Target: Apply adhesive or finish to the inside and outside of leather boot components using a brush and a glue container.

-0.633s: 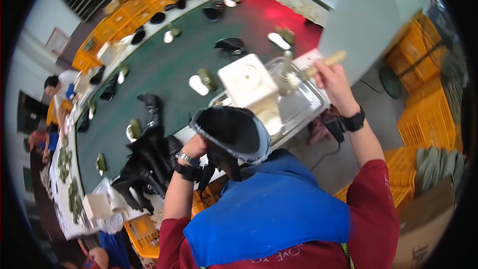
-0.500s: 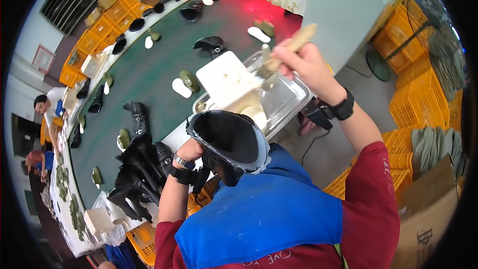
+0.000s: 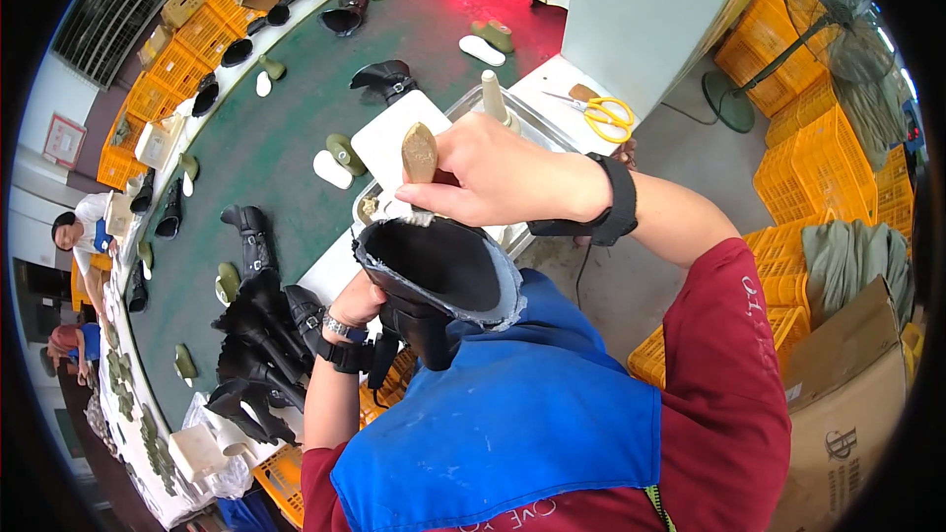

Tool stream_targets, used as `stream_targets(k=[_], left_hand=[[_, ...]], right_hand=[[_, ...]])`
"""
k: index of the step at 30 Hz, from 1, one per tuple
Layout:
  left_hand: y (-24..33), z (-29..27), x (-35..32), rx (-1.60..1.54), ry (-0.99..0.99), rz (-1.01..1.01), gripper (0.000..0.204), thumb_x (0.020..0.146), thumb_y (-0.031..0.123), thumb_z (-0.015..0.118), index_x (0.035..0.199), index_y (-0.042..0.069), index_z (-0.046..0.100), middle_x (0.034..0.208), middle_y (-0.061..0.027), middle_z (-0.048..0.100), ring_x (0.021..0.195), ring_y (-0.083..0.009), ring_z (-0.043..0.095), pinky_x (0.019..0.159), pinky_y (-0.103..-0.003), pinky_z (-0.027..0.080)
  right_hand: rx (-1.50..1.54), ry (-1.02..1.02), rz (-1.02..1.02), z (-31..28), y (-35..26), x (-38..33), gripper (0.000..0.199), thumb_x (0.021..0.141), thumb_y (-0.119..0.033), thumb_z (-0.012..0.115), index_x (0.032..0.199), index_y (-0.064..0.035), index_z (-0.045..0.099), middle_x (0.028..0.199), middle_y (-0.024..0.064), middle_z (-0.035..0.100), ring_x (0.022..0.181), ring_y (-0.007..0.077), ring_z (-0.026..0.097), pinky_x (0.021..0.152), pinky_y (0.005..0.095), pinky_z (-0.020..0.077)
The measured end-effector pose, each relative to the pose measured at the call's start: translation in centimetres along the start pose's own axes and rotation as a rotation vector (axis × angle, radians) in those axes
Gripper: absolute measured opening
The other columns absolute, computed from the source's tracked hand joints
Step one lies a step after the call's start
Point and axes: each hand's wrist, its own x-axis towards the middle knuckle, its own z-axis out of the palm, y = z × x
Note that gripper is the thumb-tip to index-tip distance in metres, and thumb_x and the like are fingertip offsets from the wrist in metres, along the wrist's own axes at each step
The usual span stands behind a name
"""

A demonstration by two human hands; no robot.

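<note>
Overhead, at a shoe workshop: my right hand [image 3: 493, 177] was clamped on a wooden-handled brush [image 3: 419, 156], its fingers curled shut around the handle, with the bristle end down at the rim of a black boot [image 3: 439, 271]. I held that boot sole-up against my blue apron [image 3: 512, 424], close to my chest. My left hand [image 3: 357, 300] was closed on the boot from beneath, at its left side; the fingers were mostly hidden behind the leather, and a watch showed on that wrist. A black band circled my right wrist.

Just beyond the boot stood a metal tray [image 3: 537, 118] on the white table [image 3: 562, 79], with a white board [image 3: 394, 138] lying across its near end and a second brush handle [image 3: 493, 99] standing upright in it. Yellow-handled scissors [image 3: 606, 113] lay on the table further right, well apart from my hands.

To my left, a heap of black boots [image 3: 261, 335] sat at the edge of a long green conveyor belt [image 3: 256, 158], which carried scattered shoes and pale foot forms away toward the top. Orange crates [image 3: 818, 148] were stacked at the right, beside a standing fan [image 3: 838, 0]. Another person [image 3: 84, 232] worked at the far left of the belt.
</note>
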Motion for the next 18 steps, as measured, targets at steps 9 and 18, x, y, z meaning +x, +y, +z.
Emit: stream_targets(k=[9, 18], left_hand=[[0.1, -0.1, -0.8, -0.024, -0.004, 0.018, 0.099, 0.053, 0.057, 0.074, 0.125, -0.001, 0.038, 0.120, -0.0094, 0.048, 0.109, -0.0186, 0.046, 0.092, -0.033, 0.037], [1.3, 1.1, -0.6, 0.023, 0.034, 0.043, 0.102, 0.050, 0.055, 0.077, 0.126, -0.001, 0.036, 0.121, -0.0087, 0.047, 0.110, -0.0183, 0.044, 0.093, -0.033, 0.035]], right_hand=[[0.016, -0.199, 0.206, -2.5, -0.2, -1.0, 0.027, 0.080, -0.021, 0.059, 0.071, 0.0043, 0.060, 0.053, 0.0120, 0.054, 0.045, 0.0204, 0.052, 0.044, 0.0304, 0.0401], [0.182, -0.239, 0.415, -3.5, -0.1, -0.5, 0.032, 0.081, -0.028, 0.059, 0.079, 0.0036, 0.061, 0.057, 0.0045, 0.055, 0.049, 0.0087, 0.049, 0.046, 0.0240, 0.0391]])
